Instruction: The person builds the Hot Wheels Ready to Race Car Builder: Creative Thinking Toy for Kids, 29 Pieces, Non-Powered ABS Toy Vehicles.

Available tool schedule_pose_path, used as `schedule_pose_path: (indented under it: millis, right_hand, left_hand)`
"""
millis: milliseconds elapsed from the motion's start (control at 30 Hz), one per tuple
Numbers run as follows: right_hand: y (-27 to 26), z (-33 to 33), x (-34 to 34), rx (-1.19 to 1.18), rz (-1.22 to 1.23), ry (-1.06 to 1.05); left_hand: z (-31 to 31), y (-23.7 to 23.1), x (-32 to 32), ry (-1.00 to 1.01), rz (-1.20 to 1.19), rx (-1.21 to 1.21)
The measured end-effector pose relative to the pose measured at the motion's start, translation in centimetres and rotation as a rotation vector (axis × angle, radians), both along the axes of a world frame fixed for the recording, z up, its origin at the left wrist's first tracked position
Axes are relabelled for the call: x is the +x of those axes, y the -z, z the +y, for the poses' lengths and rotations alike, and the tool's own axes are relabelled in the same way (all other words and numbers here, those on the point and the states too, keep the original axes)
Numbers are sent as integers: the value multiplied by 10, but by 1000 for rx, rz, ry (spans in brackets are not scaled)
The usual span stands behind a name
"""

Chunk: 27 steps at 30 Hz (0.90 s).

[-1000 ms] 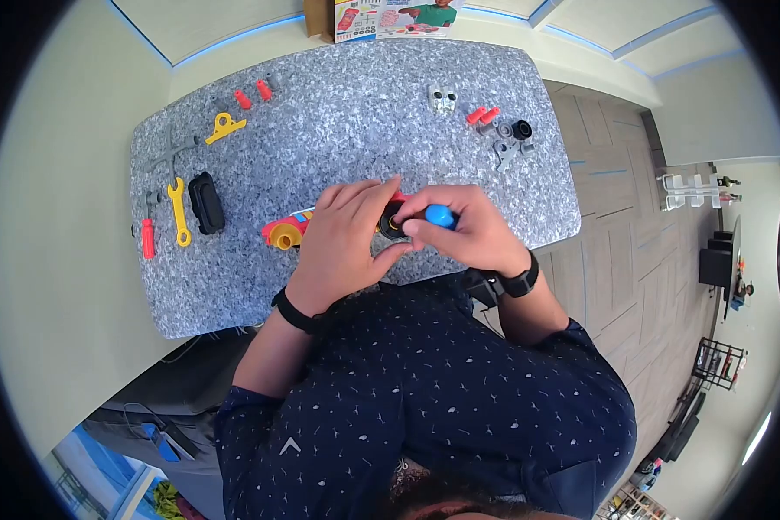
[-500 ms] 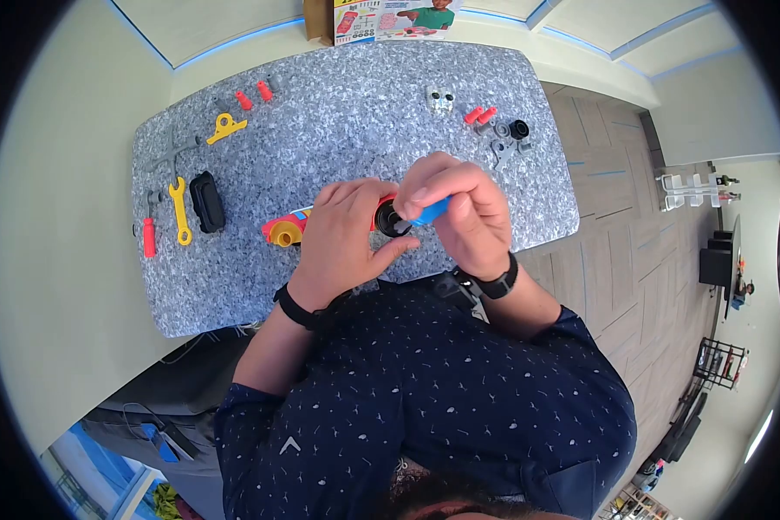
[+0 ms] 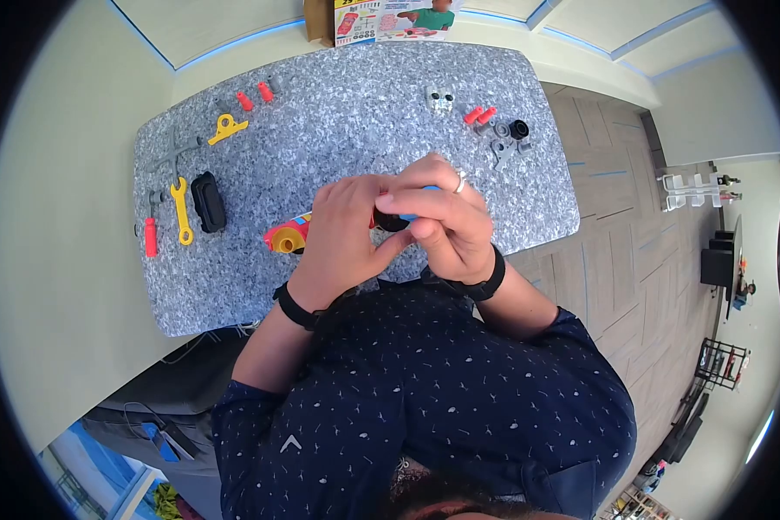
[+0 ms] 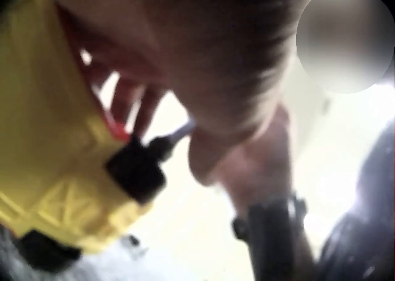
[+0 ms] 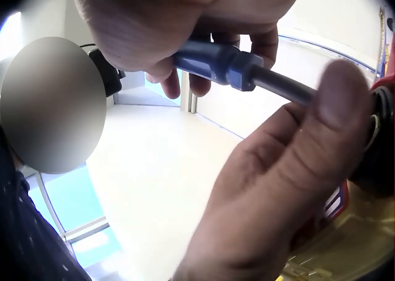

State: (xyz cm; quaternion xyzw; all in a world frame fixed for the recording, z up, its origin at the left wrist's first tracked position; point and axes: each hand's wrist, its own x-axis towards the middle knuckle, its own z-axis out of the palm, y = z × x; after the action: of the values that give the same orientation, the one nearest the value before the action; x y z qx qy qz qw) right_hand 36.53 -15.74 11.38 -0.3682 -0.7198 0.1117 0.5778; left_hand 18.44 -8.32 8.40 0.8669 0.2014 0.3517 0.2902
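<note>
My left hand [image 3: 342,221] grips a red and yellow toy car [image 3: 282,237] near the table's front edge, its fingers over the far side. The car's yellow underside [image 4: 49,127] fills the left of the left wrist view. A black wheel [image 3: 390,220] shows between my two hands. My right hand [image 3: 455,221] holds a screwdriver [image 5: 213,61] by its blue handle. Its grey shaft [image 5: 281,85] runs toward the wheel, where the tip is hidden behind my left thumb [image 5: 339,99]. In the left wrist view the shaft points at the black wheel [image 4: 137,170].
On the left lie a yellow wrench [image 3: 181,211], a black part [image 3: 208,202], a red-handled tool [image 3: 151,236], a grey cross-shaped piece [image 3: 175,154] and a yellow piece [image 3: 227,130]. At the back right are a white engine-like block [image 3: 440,101], red pegs [image 3: 480,115] and a black wheel [image 3: 518,129].
My right hand turned over and lifted slightly with the screwdriver, then came left, closer to the wheel and my left hand. The left hand and car have hardly moved.
</note>
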Motion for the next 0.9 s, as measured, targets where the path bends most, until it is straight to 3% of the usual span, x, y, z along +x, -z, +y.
schedule_pose_path:
  millis: [233,433,733,900]
  right_hand:
    - [-15,-7,7,-125,-3,-5]
    - [-22,-7,11,-200,57,-81]
    - [-21,-5,7,-184,80,37]
    - [-16,-7,7,-212,148,-2]
  left_hand:
    - [1,22,0,64,-131,-402]
    - [9,14,1,151,-153,-187]
    - [4,21,3,78,-190,-371]
    - [9,26,1,156,-169,-315]
